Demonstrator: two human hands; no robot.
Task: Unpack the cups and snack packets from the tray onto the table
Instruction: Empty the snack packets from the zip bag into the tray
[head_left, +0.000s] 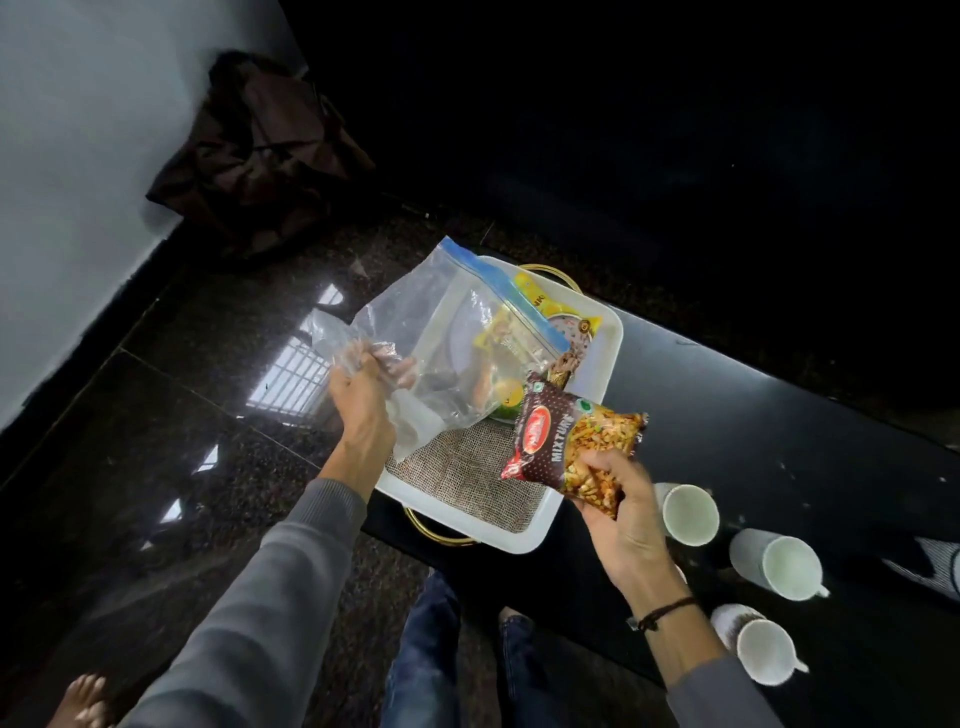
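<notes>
Over the tray (525, 540), the left hand (361, 400) is clutching one clear bag (447, 322) and the right hand (623, 530) one snack packet (561, 447), three cups (688, 514) (779, 564) (763, 649) standing at four o'clock.

A crumpled dark brown cloth (260, 156) lies on the polished speckled floor (156, 467), against the white wall (78, 182). The floor surface shows the reflection of a barred window (296, 374).

left hand (363, 387): grips clear zip bag (457, 343) over tray (540, 535)
right hand (618, 519): holds mixture packet (566, 447)
cups (691, 514): three, table's near right edge
</notes>
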